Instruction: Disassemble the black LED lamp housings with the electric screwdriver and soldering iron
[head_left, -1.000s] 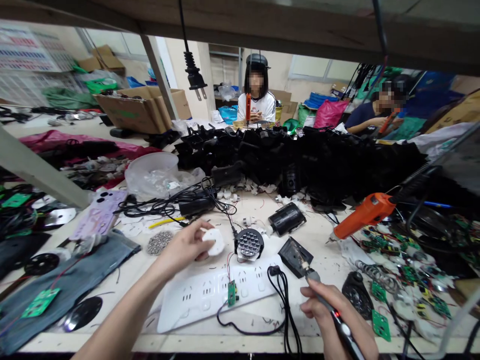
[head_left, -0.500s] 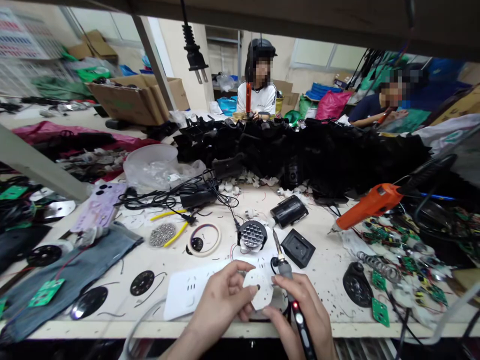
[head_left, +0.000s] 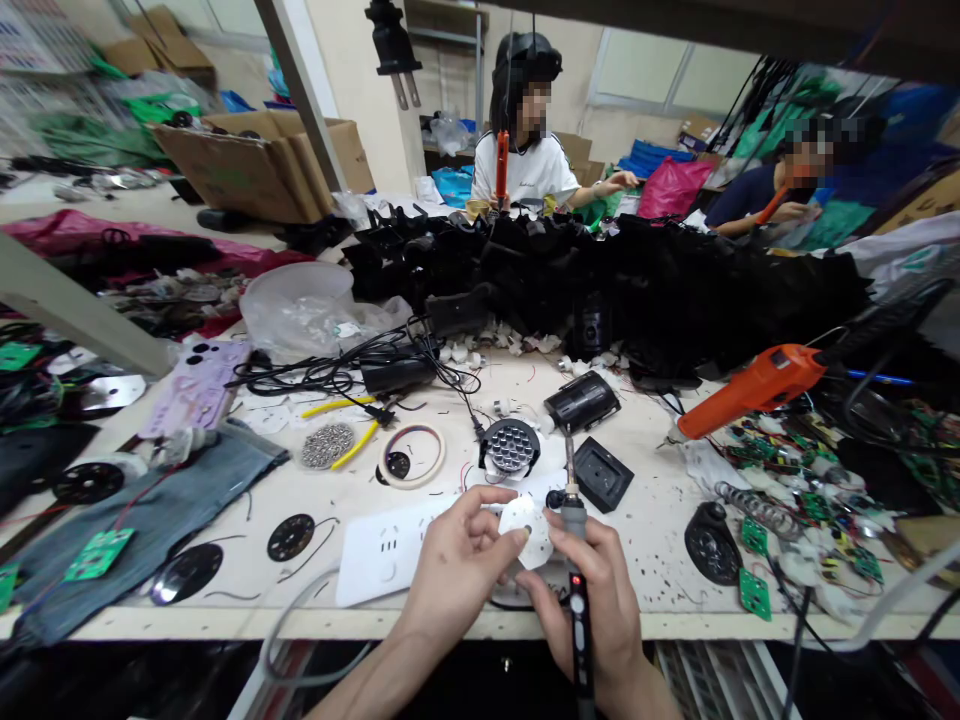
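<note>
Closed to a pinch, the left hand (head_left: 457,565) holds a white disc (head_left: 525,516) at the lamp head's (head_left: 511,447) six o'clock, while the right hand (head_left: 606,585) clasps a soldering iron (head_left: 581,625) pointing toward twelve, presumably keeping its tip off skin.

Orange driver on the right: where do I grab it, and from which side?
I'd grip the driver mid-body, coming from above on the near side. The long orange barrel slants, with its thin bit low at the left and black cable up at the right; mid-body avoids both.
</note>
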